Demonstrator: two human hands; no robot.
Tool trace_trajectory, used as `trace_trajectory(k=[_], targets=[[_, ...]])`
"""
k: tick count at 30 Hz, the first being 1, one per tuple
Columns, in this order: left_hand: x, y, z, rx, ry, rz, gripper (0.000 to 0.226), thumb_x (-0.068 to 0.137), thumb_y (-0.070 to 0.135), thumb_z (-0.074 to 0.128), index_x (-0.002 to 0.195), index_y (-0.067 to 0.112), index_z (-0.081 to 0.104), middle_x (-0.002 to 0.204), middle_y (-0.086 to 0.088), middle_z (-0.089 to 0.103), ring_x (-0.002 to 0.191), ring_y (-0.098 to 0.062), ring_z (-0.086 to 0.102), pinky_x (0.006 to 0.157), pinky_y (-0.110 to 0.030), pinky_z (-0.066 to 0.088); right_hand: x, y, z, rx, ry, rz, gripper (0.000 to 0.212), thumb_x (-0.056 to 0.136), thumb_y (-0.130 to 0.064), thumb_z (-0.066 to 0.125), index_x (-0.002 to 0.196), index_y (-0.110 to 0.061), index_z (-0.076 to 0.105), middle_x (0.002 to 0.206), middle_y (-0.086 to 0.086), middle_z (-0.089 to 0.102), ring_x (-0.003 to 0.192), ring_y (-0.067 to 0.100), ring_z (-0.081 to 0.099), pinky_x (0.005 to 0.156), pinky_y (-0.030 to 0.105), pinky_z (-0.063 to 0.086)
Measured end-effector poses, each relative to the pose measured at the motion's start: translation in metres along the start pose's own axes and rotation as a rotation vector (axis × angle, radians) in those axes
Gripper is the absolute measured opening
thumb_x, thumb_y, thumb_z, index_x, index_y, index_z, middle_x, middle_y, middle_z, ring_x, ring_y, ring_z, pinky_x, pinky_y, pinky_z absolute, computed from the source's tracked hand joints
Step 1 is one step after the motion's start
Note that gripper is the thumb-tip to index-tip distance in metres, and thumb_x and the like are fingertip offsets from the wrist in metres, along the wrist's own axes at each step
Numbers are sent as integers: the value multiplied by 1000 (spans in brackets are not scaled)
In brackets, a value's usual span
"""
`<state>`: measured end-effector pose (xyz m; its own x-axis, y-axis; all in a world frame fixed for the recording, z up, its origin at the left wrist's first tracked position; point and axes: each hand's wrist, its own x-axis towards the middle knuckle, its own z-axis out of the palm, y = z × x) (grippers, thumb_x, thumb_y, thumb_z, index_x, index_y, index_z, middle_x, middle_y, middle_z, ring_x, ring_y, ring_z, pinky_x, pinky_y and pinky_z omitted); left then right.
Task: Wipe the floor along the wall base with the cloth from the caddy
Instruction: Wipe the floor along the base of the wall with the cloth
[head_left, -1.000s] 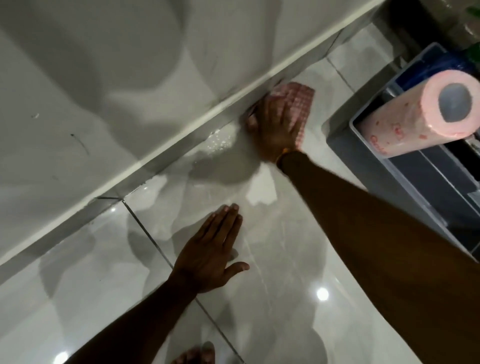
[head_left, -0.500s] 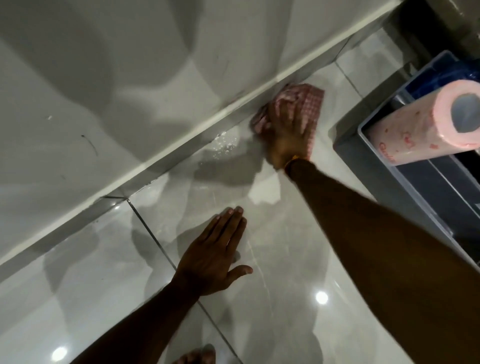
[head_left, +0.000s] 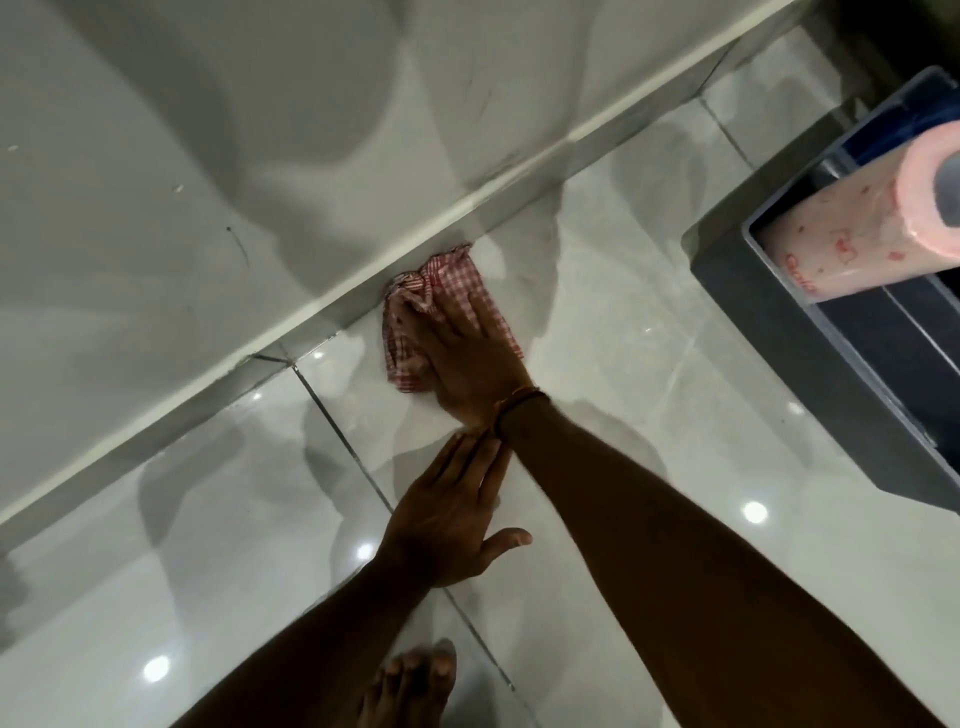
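Note:
A pink-and-white checked cloth lies bunched on the glossy floor tile, its far edge against the grey wall base. My right hand presses flat on top of the cloth, fingers toward the wall, a thin band at the wrist. My left hand rests palm down on the tile just behind the right wrist, fingers together, thumb out, holding nothing. The grey caddy stands on the floor at the right.
A pink paper towel roll lies across the caddy's top. A dark grout line runs from the wall base toward me. My bare foot shows at the bottom edge. The white wall fills the upper left.
My right hand has slid the cloth left along the wall base, away from the caddy and nearer the grout line. My left hand stays planted on the tile.

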<state>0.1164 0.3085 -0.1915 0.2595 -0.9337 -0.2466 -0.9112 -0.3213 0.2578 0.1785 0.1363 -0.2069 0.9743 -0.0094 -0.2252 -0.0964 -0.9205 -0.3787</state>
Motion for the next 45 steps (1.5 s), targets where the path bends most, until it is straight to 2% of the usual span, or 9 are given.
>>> trace_trajectory(k=[4, 10, 14, 20, 23, 26, 33, 40, 45], targets=[[-3, -2, -4, -37, 19, -10, 100, 101, 77, 32, 162, -2, 26, 173, -22, 19, 162, -36, 17, 132, -46, 19, -1, 30, -8, -3, 22, 160, 58, 110, -41, 27, 165, -31, 11, 174, -7, 14, 162, 30, 2, 129, 56, -2], [-9, -1, -12, -80, -204, -3, 99, 102, 66, -6, 157, -3, 38, 164, -28, 39, 157, -43, 29, 132, -53, 19, 9, -38, 12, 69, -16, 241, 71, 106, -33, 41, 166, -28, 4, 175, -1, 4, 160, 37, -7, 126, 65, 2], [-18, 3, -13, -144, -36, -3, 56, 91, 31, 36, 120, -4, 69, 121, -25, 75, 113, -39, 75, 96, -52, 61, 6, -80, 29, 77, -111, 27, 76, 104, -33, 48, 164, -39, 1, 175, -10, 4, 161, 31, -6, 128, 62, 6], [-25, 0, -9, -105, -121, -31, 95, 103, 73, 26, 155, -5, 41, 161, -27, 44, 154, -41, 38, 127, -50, 33, 5, -20, 11, -101, -63, 52, 68, 103, -38, 40, 165, -37, 11, 175, -2, 11, 161, 34, -1, 128, 60, -5], [-31, -6, -4, -97, -110, -7, 97, 102, 74, 16, 153, -5, 43, 158, -28, 48, 152, -42, 39, 128, -50, 30, 5, -38, 14, -38, -29, 220, 69, 105, -40, 40, 166, -32, 10, 174, -1, 14, 160, 38, -4, 125, 67, -6], [-36, -11, -3, -101, -204, 8, 107, 99, 74, -3, 145, -5, 54, 145, -28, 61, 145, -44, 49, 127, -52, 32, 1, -75, 30, -44, -53, 30, 74, 103, -40, 46, 165, -34, 6, 175, -3, 7, 160, 38, -6, 125, 68, -3], [-49, -17, 7, -102, -111, -76, 103, 98, 82, 23, 165, 4, 17, 176, -18, 11, 164, -33, 9, 133, -46, 16, 5, -3, 6, -207, -57, 27, 66, 106, -47, 34, 165, -37, 4, 174, 0, 14, 161, 38, -1, 125, 67, -3], [-65, -35, 5, -68, -133, -131, 102, 99, 81, 27, 166, 5, 18, 176, -18, 13, 163, -35, 10, 131, -52, 23, -2, -8, 8, -235, -62, -153, 61, 105, -50, 24, 164, -38, 13, 174, 4, 10, 160, 39, 3, 125, 66, 2], [-65, -38, -2, -65, -151, -185, 101, 99, 81, 25, 166, 6, 18, 176, -17, 12, 163, -35, 10, 131, -53, 23, 6, -21, 14, -157, 0, 48, 65, 103, -52, 29, 164, -37, 13, 174, 8, 13, 160, 42, 3, 123, 71, 2]])
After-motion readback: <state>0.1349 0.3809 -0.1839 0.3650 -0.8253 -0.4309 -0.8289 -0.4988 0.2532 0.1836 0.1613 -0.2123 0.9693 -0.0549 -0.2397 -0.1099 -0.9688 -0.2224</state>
